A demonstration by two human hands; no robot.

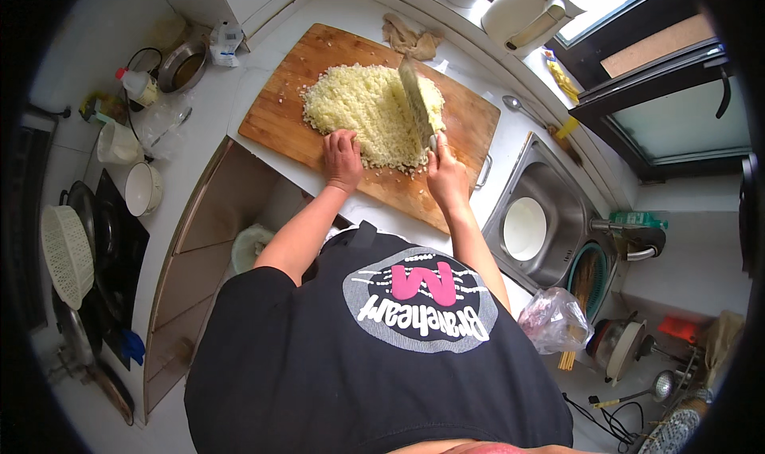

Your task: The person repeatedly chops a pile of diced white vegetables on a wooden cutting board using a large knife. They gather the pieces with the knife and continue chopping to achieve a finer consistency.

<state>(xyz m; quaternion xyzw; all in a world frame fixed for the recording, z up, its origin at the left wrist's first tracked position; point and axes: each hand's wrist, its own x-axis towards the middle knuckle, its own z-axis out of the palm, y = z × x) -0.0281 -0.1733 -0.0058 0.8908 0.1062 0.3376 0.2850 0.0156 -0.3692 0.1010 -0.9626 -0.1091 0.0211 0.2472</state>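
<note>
A broad heap of finely chopped pale yellow-white vegetable point(364, 110) covers the middle of a wooden cutting board point(281, 116). My right hand point(448, 179) grips the handle of a cleaver point(416, 98), whose blade stands in the right part of the heap, pointing away from me. At the heap's near left edge rests my left hand point(342, 160), fingers curled down; whether any bits are under them is hidden. Small chopped pieces lie scattered over the board around the heap.
A beige cloth point(412, 38) lies behind the board. To the right are a spoon point(520, 106) and a steel sink point(553, 179) holding a white bowl point(525, 229). On the left counter stand a metal bowl point(184, 65), a bottle point(138, 86) and a white bowl point(143, 189).
</note>
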